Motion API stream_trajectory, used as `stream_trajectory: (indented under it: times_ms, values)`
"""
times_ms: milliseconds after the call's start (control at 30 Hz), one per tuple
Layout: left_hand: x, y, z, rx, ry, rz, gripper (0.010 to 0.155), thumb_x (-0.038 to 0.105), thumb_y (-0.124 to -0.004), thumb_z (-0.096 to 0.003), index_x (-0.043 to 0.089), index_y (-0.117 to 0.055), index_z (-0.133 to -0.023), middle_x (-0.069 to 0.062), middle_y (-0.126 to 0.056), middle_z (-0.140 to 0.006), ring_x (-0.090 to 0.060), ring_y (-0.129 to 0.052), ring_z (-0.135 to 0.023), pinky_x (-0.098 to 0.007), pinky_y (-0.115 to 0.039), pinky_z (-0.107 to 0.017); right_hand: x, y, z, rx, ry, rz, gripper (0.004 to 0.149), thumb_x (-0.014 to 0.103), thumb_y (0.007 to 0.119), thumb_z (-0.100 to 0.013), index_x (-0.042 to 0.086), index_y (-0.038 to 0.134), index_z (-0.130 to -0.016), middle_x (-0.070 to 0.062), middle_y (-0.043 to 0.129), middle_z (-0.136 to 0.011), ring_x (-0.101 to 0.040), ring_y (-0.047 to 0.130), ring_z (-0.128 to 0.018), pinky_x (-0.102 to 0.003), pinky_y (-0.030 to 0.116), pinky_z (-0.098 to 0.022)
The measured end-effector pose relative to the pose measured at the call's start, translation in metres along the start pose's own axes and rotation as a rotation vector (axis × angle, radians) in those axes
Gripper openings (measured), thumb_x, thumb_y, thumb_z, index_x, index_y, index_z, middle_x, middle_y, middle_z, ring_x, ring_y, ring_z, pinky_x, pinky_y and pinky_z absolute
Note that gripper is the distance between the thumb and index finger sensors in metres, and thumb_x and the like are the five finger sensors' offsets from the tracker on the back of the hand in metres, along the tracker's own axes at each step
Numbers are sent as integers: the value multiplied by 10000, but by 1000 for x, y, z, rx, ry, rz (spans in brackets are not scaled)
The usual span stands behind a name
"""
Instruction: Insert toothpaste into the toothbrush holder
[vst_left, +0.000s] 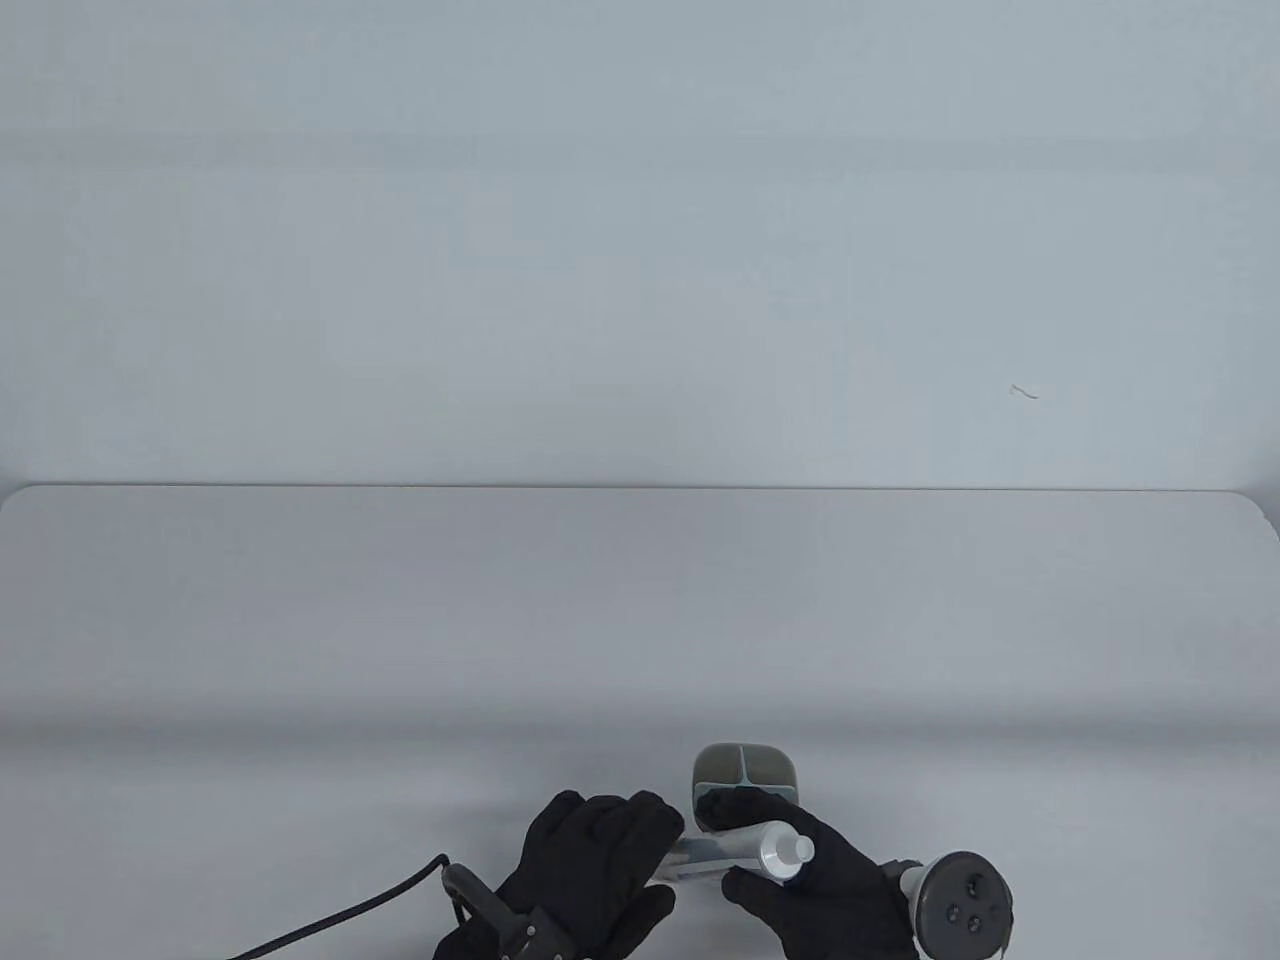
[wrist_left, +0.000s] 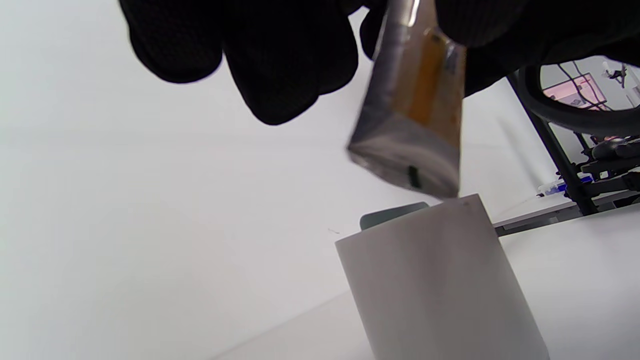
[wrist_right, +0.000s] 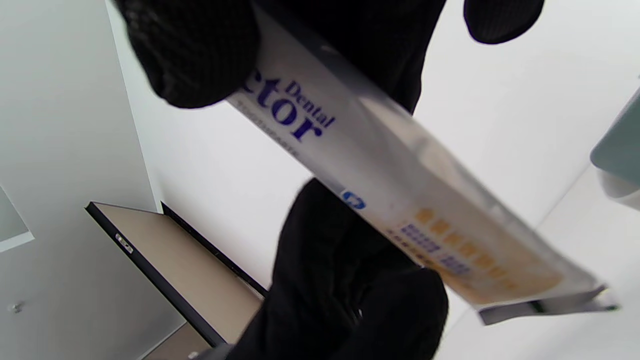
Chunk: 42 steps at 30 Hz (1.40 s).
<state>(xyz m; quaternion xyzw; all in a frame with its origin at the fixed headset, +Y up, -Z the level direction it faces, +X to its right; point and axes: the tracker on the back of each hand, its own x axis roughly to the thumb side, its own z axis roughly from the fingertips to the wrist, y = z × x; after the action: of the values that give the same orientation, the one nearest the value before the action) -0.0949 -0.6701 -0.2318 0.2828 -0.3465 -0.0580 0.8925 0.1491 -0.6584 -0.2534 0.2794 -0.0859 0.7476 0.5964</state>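
Note:
The toothpaste tube (vst_left: 745, 853) has a white cap (vst_left: 790, 852) and a flat crimped tail (wrist_left: 407, 167). My right hand (vst_left: 815, 885) grips it near the cap end and holds it tilted in the air, tail pointing down toward the grey toothbrush holder (vst_left: 745, 765). In the left wrist view the tail hangs just above the holder's rim (wrist_left: 430, 220). My left hand (vst_left: 600, 860) is beside the tube's tail half, fingers (wrist_left: 290, 75) close to it. I cannot tell whether they touch it. The right wrist view shows the tube (wrist_right: 400, 200) with the left hand (wrist_right: 340, 290) behind it.
The holder stands near the table's front edge, just beyond both hands. A black cable (vst_left: 350, 910) runs from the left wrist to the bottom left. The right hand's tracker (vst_left: 965, 905) is at the bottom right. A metal frame (wrist_left: 560, 150) stands past the table.

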Motion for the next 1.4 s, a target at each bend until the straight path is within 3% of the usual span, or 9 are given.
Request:
stream_trajectory:
  times_ms: [167, 367, 733, 1400]
  values:
    - [-19, -9, 3, -69, 80, 32, 759, 567, -539, -575, 102, -304, -1129, -176, -582, -1180, -493, -696, -1034, -676, -634, -666, -1, -19, 0, -39, -23, -106, 612, 400, 754, -554, 235, 514, -1092, -58, 685, -1118, -339, 827, -987, -629, 498, -720]
    - [-40, -22, 7, -245, 134, -81, 817, 612, -471, -580, 85, -213, -1148, -272, -416, -1222, -610, -539, -1059, -749, -533, -663, 1, -37, 1, -64, -66, -92, 609, 395, 755, -558, 244, 514, -1096, -54, 686, -1123, -339, 821, -992, -631, 494, -722]
    - [-42, -30, 7, -345, 136, -46, 820, 617, -456, -579, 90, -191, -1149, -278, -392, -1228, -625, -513, -1062, -770, -502, -656, -17, -52, -1, -67, -6, 46, 603, 384, 767, -557, 236, 538, -1095, -68, 699, -1118, -353, 826, -982, -643, 501, -711]
    - [-42, -30, 6, -380, 126, -35, 811, 603, -466, -581, 86, -201, -1147, -271, -406, -1226, -611, -538, -1061, -762, -515, -658, -58, -24, -8, 76, 188, 231, 624, 405, 767, -566, 199, 518, -1100, -83, 697, -1115, -331, 818, -983, -667, 493, -696]
